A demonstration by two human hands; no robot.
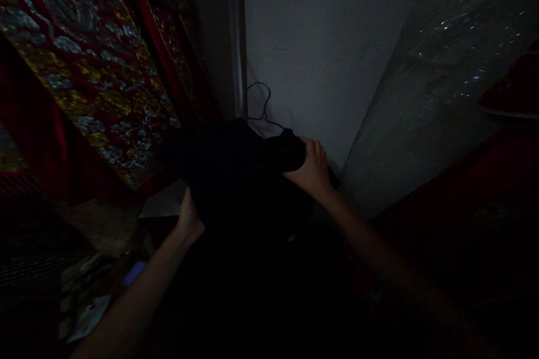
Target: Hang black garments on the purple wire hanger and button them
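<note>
A black garment hangs in front of me on a purple wire hanger, whose hook shows against the wall. My right hand grips the garment near its upper right part, fingers wrapped over a bunched fold. On the left side, my left hand is at the garment's edge with the thumb up; its other fingers are hidden behind the dark cloth. The view is very dark, so the garment's exact kind and lower outline cannot be made out.
Red cloth with gold and silver embroidery hangs at the left. Behind stands a pale wall with a vertical metal strip. Clear plastic sheeting covers something at the right. Several items, one of them blue, lie low on the left.
</note>
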